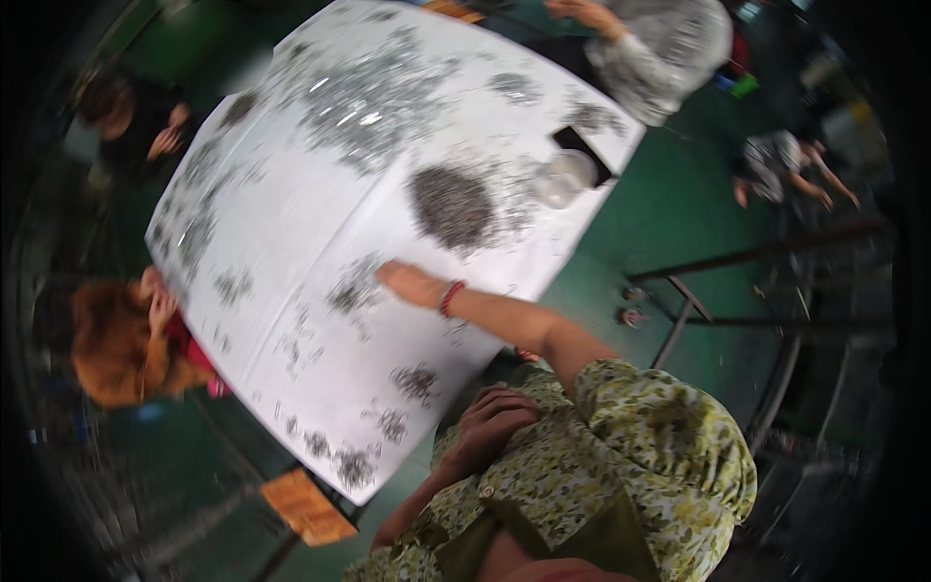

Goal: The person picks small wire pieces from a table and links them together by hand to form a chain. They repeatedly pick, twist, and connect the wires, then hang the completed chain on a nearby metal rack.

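Note:
My right hand (pixel 412 284), with a red bracelet (pixel 450 297) at its wrist, reaches out over the white tabletop (pixel 291 209). Its fingertips are at the edge of a small heap of thin dark metal pieces (pixel 353 289); motion blur hides whether they grip any. Close to my body, beside the table's near edge, my left hand (pixel 495 419) is curled with its fingers together. Whatever may lie inside it is hidden. Beyond my right hand is a dense round pile of small grey-brown metal pieces (pixel 452 206).
Shiny metal pieces (pixel 373 102) spread across the far table. A translucent white bowl (pixel 565 178) stands by a black tray (pixel 585 151) near the right edge. Co-workers (pixel 659 48) sit around the table. An orange-brown stool (pixel 308 506) stands below the near corner; a metal frame (pixel 684 308) is right.

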A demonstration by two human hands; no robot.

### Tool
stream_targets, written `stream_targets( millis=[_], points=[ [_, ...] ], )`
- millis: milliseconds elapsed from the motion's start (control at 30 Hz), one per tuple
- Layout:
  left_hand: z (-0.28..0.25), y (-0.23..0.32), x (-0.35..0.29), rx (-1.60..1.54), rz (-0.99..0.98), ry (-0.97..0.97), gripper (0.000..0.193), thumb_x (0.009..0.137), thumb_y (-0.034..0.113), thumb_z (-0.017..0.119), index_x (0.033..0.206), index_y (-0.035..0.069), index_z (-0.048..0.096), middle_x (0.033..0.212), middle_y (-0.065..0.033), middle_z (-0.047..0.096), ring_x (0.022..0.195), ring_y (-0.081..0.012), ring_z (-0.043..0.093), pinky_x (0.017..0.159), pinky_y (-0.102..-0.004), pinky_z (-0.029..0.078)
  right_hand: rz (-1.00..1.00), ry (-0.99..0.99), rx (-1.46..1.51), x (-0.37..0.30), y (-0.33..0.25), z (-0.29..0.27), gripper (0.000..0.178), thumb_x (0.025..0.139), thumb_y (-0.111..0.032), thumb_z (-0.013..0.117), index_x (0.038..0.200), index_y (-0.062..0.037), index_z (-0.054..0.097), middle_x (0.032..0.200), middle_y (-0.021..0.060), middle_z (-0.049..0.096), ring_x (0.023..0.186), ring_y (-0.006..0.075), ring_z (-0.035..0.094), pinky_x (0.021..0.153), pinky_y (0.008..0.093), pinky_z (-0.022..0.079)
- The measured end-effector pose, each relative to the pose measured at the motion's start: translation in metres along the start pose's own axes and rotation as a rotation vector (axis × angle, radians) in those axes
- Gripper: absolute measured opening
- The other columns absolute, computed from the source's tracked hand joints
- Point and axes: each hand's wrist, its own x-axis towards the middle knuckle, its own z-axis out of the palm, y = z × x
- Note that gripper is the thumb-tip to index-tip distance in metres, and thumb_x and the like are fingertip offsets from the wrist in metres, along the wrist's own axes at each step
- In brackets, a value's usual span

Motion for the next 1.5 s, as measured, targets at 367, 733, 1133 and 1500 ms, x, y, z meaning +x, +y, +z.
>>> stream_targets(
  millis=[367,733,1133,1500],
  points=[
    [0.036,-0.003,0.033,-0.043,0.147,0.039,0.013,0.072,-0.005,0.068,0.082,0.002,0.062,0.084,-0.0119,0.066,0.080,-0.0277,0.065,0.077,-0.0392,0.049,0.393,0.316,0.568,-0.145,-0.050,-0.173,0.010,0.081,-0.008,0.064,0.084,0.0008,0.064,0.080,0.0079,0.068,0.076,0.0146,0.063,0.069,0.0288,0.050],
    [0.052,-0.003,0.063,-0.064,0.095,0.034,0.011,0.075,-0.005,0.068,0.085,-0.001,0.065,0.088,-0.0132,0.067,0.084,-0.0273,0.064,0.077,-0.0370,0.050,0.566,0.529,0.886,-0.225,-0.079,-0.264,0.014,0.081,-0.010,0.071,0.079,-0.0004,0.061,0.068,0.0011,0.060,0.056,0.0065,0.052,0.051,0.0221,0.042],
    [0.103,-0.009,0.070,-0.336,-0.119,0.452,0.016,0.082,0.015,0.068,0.093,0.004,0.067,0.085,-0.0033,0.068,0.077,-0.0121,0.063,0.067,-0.0273,0.047,0.319,0.187,0.421,-0.277,-0.122,-0.318,0.025,0.086,-0.006,0.059,0.108,0.0057,0.062,0.081,0.0087,0.062,0.071,0.0130,0.057,0.064,0.0256,0.049],
    [0.125,0.020,0.099,-0.297,-0.119,0.698,0.016,0.079,0.011,0.069,0.092,0.003,0.067,0.079,-0.0035,0.069,0.072,-0.0085,0.063,0.062,-0.0251,0.047,0.111,-0.069,0.302,-0.253,-0.098,-0.344,0.033,0.085,-0.001,0.054,0.118,0.0012,0.055,0.111,0.0181,0.058,0.097,0.0283,0.059,0.084,0.0350,0.050]
  ],
)
